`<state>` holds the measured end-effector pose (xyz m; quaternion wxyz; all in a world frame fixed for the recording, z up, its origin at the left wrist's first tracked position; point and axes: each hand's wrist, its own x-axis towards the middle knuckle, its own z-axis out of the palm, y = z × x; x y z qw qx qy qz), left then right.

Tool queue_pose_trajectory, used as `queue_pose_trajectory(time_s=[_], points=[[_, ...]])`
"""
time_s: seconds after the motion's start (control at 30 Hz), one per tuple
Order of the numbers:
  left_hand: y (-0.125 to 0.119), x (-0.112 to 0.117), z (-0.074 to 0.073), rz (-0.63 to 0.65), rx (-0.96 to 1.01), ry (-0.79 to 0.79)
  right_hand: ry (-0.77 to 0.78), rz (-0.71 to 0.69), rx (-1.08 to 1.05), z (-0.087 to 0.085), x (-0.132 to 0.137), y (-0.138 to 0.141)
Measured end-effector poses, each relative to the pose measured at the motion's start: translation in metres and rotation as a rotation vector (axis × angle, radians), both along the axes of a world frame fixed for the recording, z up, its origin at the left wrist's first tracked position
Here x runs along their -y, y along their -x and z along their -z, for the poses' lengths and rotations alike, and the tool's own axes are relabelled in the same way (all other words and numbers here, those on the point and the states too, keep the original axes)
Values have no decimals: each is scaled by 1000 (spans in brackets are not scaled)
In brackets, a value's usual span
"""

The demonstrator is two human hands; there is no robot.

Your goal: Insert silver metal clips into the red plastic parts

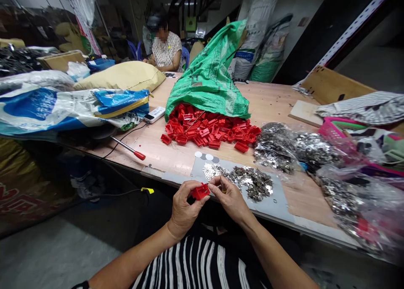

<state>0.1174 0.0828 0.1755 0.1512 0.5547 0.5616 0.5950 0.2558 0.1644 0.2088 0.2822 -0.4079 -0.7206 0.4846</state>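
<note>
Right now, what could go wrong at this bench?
1. The left hand holds a small red plastic part by the front edge of the pale brown tabletop; a slip might drop it off the table.
2. Loose silvery metal pieces lie uncontained on a flat grey sheet near that edge; a brushing arm could scatter some.

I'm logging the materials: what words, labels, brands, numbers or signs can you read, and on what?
No text is legible.
Green sack: dark print, creased and blurred.
Blue-and-white sack: characters too blurred.
White device: markings too small.
Upright white sack: print too faint.
Yellowish sack: large characters, too blurred.
</note>
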Motion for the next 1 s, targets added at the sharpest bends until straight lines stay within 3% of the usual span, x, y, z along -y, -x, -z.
queue_pose_trajectory(time_s=[0.6,0.7,1.0], points=[[-1,-4,-5,16,-128,-129,7,127,7,7,13,6],[-1,-3,-5,8,-102,-100,1,140,28,7,15,7],[0,0,2,39,122,123,66,7,81,-8,10,-3]])
